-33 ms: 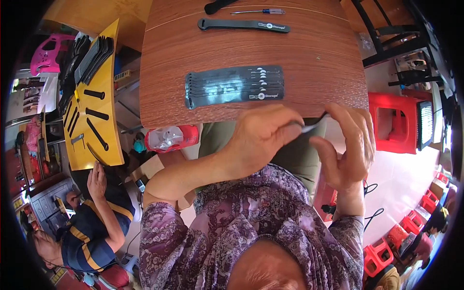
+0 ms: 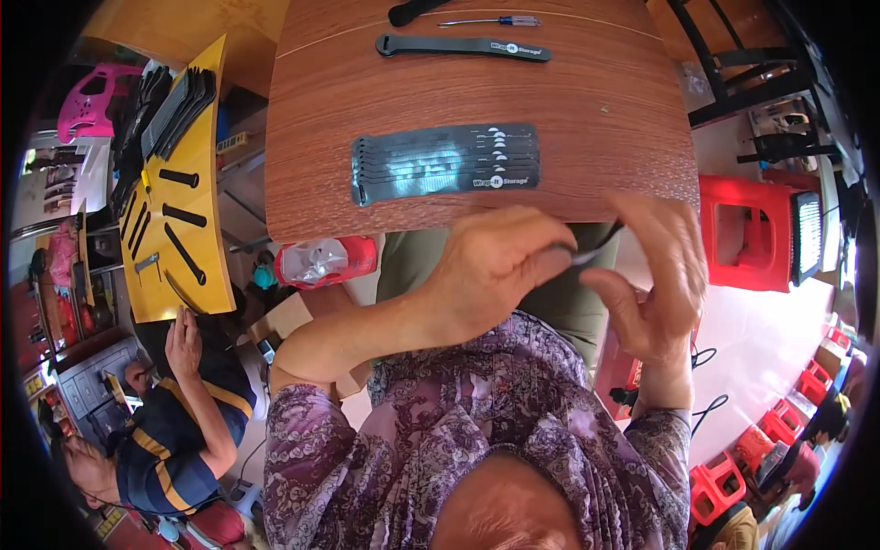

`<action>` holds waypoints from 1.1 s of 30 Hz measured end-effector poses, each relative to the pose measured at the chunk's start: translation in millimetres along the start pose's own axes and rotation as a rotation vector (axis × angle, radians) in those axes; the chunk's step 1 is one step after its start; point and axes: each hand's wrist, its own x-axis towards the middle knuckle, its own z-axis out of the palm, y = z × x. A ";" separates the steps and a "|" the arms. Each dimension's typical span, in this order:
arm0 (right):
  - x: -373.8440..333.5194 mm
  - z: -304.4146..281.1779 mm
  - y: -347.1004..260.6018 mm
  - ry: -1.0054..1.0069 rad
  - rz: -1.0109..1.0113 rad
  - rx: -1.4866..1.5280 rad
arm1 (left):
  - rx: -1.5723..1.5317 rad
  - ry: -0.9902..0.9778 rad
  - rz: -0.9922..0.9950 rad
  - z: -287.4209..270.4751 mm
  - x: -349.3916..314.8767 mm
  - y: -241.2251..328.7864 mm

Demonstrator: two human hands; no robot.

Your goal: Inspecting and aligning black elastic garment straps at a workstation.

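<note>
Below the near edge of the table, my left hand (image 2: 504,257) is closed, pinching one end of a short dark strap (image 2: 600,246) between thumb and fingers. The strap bends up toward my right hand (image 2: 655,275), whose thumb and fingers are spread apart and smeared by motion. Its far end lies by the right fingertips; whether it touches them is unclear. On the table, just beyond my hands, lies an overlapping row of several black straps (image 2: 422,165) with white print. Farther off is a single black strap (image 2: 458,48) with a looped end.
A screwdriver (image 2: 500,21) and another black strap (image 2: 412,11) lie at the far side of the wooden table (image 2: 587,119). At left, a person (image 2: 174,440) sits by a yellow board (image 2: 197,266) bearing black straps. Red stools (image 2: 747,229) stand at right.
My right hand has shifted slightly left, toward my left hand, and the strap between them has bent a little more. My left hand is almost unmoved.
</note>
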 end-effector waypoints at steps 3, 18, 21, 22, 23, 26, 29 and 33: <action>-5.0 4.1 8.9 -0.145 0.046 0.195 | 0.163 -0.089 0.207 -8.6 -14.2 4.7; -1.9 89.9 13.0 -0.148 -0.035 0.023 | 0.155 -0.036 -0.001 -70.3 -80.1 -40.8; 7.0 111.2 4.8 -0.131 -0.069 0.097 | 0.153 0.039 -0.023 -86.8 -84.4 -43.3; 10.0 120.3 2.6 -0.144 -0.111 0.105 | 0.147 0.057 -0.034 -89.8 -85.9 -44.6; 14.6 129.2 -1.6 -0.149 -0.115 0.112 | 0.148 0.065 -0.039 -93.1 -87.1 -45.7; 24.8 149.1 -9.1 -0.270 -0.273 0.078 | 0.162 0.045 -0.020 -99.7 -87.9 -49.9; 34.2 163.7 -13.9 -0.285 -0.282 0.092 | 0.247 0.080 0.014 -109.0 -85.4 -46.1; 38.6 174.7 -12.1 -0.278 -0.330 0.006 | 0.320 0.172 0.041 -120.0 -86.3 -50.6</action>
